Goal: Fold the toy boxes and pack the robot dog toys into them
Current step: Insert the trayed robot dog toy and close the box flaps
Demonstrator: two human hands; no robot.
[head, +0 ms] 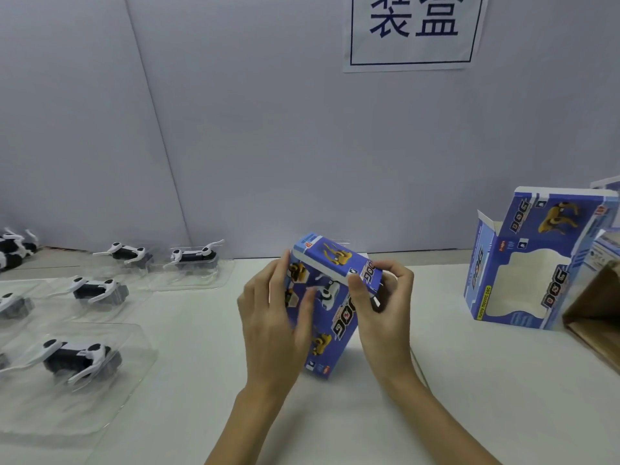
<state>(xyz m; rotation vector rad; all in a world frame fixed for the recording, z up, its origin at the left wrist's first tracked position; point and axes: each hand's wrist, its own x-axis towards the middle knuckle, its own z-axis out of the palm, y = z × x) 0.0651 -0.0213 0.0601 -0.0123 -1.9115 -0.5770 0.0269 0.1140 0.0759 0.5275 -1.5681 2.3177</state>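
A blue toy box point(330, 317) printed with yellow and white dogs stands tilted on end on the white table point(436, 380), at the middle. A white robot dog shows through its window. My left hand point(275, 325) holds the box's left side, fingers over the front. My right hand point(382, 307) grips its right side, thumb pressing the top flap down. On the left lie several black-and-white robot dog toys point(79, 359) in clear plastic trays. At the right stands an empty folded box point(533, 260), its left flap open.
A brown cardboard carton point(595, 313) sits at the right edge, beside more blue boxes. A grey-white partition wall point(268, 146) closes off the table's back, with a paper sign point(412, 28) on it.
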